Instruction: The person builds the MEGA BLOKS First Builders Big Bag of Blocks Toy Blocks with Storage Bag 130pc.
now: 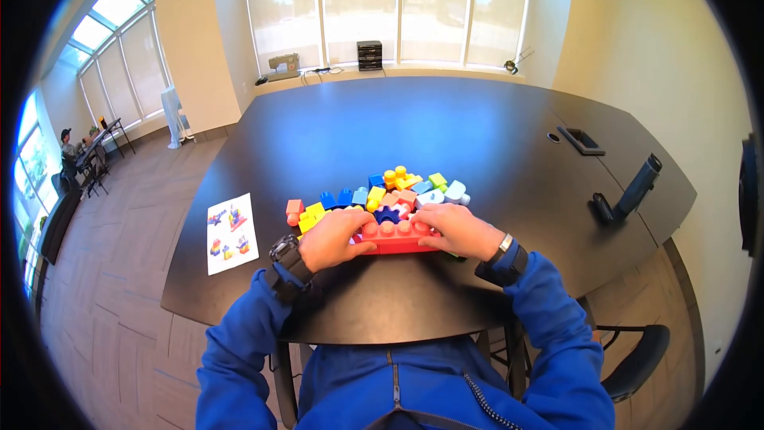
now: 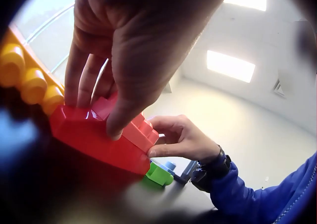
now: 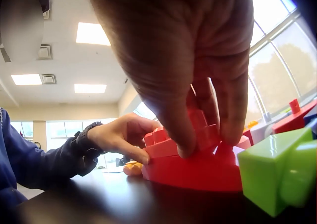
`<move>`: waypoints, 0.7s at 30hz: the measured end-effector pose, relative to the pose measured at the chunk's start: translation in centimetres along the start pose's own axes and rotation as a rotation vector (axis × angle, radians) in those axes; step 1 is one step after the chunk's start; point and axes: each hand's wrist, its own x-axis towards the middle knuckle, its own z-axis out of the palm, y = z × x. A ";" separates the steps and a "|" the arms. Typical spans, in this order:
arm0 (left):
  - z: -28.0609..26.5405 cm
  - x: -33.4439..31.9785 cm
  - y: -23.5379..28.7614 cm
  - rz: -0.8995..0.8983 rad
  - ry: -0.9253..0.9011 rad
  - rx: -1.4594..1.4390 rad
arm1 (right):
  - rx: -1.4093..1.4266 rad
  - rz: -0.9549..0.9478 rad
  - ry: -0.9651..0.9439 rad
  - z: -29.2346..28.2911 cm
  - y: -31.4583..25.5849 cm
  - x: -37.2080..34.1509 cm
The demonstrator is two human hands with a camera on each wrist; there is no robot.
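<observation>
head view, middle of the frame: the left hand [image 1: 328, 240] and the right hand [image 1: 469, 231] grip opposite ends of a light red brick [image 1: 395, 230] with a row of round studs on top, each hand narrowed with thumb at the near side and fingers behind. the brick sits on a deeper red block [image 1: 391, 246] with a curved side, close to the near edge of the dark desk [image 1: 350, 135]. in the left wrist view, the left thumb lies against the side of the two red pieces, and at the lower centre a green block [image 2: 159, 174] shows by their far end. in the right wrist view, another green block [image 3: 270, 164] stands large at the lower right, just beside the red pieces. just behind the hands in the head view is a loose heap of blocks: yellow blocks [image 1: 313, 216] at its left, a dark blue gear-shaped piece [image 1: 387, 214] near the front, pale blue blocks [image 1: 456, 192] at its right. a printed sheet [image 1: 231, 235] lies at the left of the frame, and a black device [image 1: 639, 187] stands at the right.
</observation>
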 end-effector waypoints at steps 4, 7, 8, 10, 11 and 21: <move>0.4 1.2 -0.9 0.029 0.088 -0.059 | 0.046 -0.061 0.027 0.1 1.8 1.7; -0.9 0.7 0.0 -0.003 -0.035 -0.031 | 0.067 0.035 -0.058 -0.8 0.1 1.0; -1.0 0.4 0.4 0.036 -0.023 -0.034 | 0.047 0.042 -0.081 -1.4 -1.0 0.6; -1.4 -0.5 1.4 0.033 -0.048 -0.077 | 0.046 -0.009 -0.085 -1.0 -1.4 -0.3; -1.4 -0.9 1.8 0.035 -0.070 -0.120 | 0.040 -0.057 -0.085 -0.9 -1.7 -0.6; -2.5 -4.1 5.7 0.088 -0.025 -0.073 | 0.128 0.080 -0.258 -5.5 -2.2 -5.6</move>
